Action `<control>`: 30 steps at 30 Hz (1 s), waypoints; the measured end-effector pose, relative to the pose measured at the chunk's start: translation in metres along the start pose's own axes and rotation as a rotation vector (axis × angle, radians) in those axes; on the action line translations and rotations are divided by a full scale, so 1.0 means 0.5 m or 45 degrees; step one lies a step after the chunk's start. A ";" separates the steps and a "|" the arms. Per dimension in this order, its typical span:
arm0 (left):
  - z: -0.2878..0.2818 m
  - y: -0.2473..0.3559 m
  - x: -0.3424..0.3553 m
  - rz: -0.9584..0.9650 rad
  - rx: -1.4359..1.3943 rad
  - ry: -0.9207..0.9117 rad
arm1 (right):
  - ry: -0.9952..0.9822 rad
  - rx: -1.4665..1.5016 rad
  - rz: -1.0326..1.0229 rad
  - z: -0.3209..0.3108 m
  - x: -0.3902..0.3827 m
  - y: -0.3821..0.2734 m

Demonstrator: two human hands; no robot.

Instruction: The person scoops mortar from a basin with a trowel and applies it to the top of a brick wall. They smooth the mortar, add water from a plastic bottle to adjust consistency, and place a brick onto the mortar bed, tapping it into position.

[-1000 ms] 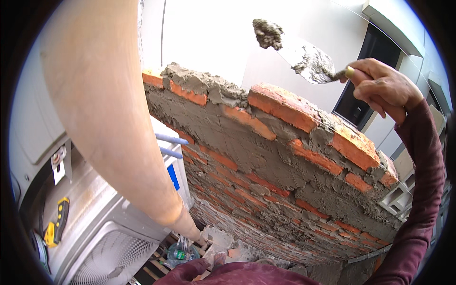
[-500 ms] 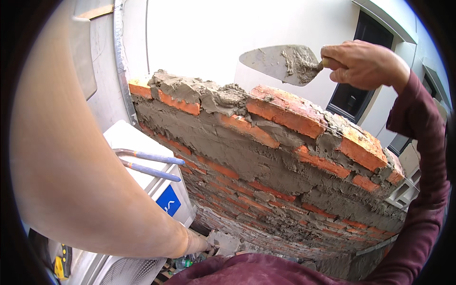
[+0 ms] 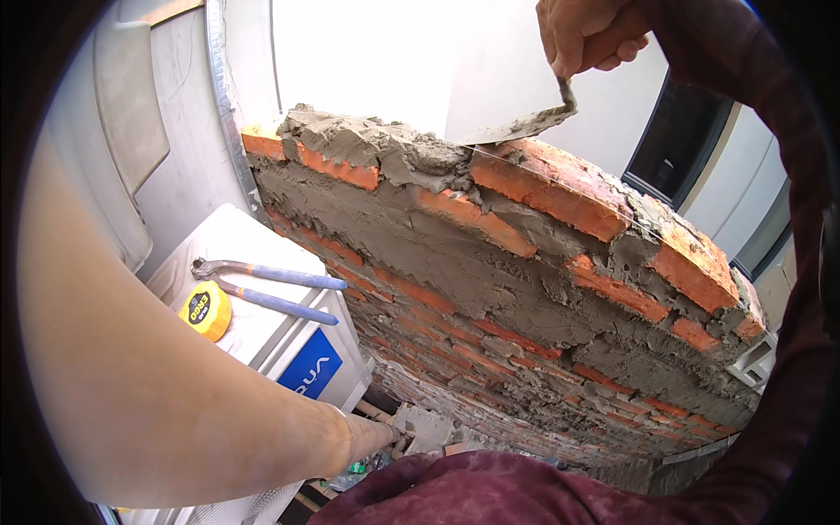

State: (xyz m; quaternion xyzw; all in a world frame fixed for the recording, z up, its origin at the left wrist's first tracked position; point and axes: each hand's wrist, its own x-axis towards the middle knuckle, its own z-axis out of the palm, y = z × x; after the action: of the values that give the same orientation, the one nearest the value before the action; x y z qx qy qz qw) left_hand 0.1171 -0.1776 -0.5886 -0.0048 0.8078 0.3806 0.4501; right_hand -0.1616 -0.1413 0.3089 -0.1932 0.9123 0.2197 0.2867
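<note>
My right hand is closed around the handle of a mortar-smeared trowel at the top of the view. The trowel's blade is tilted nearly edge-on, its tip low over the top of a brick wall, where the mortar bed meets a laid orange brick. Whether the blade touches the brick or mortar, I cannot tell. A thin string runs along the upper course. My left hand is not in view.
At left, a white boxy unit carries blue-handled pincers and a yellow tape measure. A thick tan pole-like shape crosses close in front. Beyond the wall stand a pale building wall and a dark window.
My right hand has moved up and left, turning the trowel from broadside to edge-on and lowering its blade toward the wall top. The view has shifted, revealing the tape measure.
</note>
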 end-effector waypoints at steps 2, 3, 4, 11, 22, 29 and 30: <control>-0.001 0.005 0.000 0.005 -0.005 0.004 | -0.045 0.004 0.025 -0.007 0.000 0.002; -0.002 0.009 -0.001 0.009 -0.003 0.009 | -0.060 0.004 0.032 -0.010 -0.002 0.003; 0.001 0.010 -0.004 0.010 -0.009 0.009 | -0.073 0.005 0.038 -0.010 -0.003 0.004; 0.052 0.007 -0.039 -0.015 -0.057 0.101 | 0.120 0.015 -0.065 0.057 -0.096 0.044; 0.367 0.042 -0.210 -0.187 0.093 0.252 | 0.950 0.082 -0.407 0.878 -0.232 0.225; 0.540 0.147 -0.277 -0.326 0.218 -0.134 | 0.153 0.762 -0.243 1.639 0.132 0.177; 0.559 0.152 -0.296 -0.355 0.251 -0.172 | 0.044 0.838 -0.130 1.728 0.172 0.157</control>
State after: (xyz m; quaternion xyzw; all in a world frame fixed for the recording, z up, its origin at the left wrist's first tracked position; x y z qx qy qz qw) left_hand 0.3806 -0.0001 -0.5195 -0.0472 0.8006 0.2330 0.5500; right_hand 0.1139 0.3464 -0.3595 -0.1392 0.9281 -0.1048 0.3289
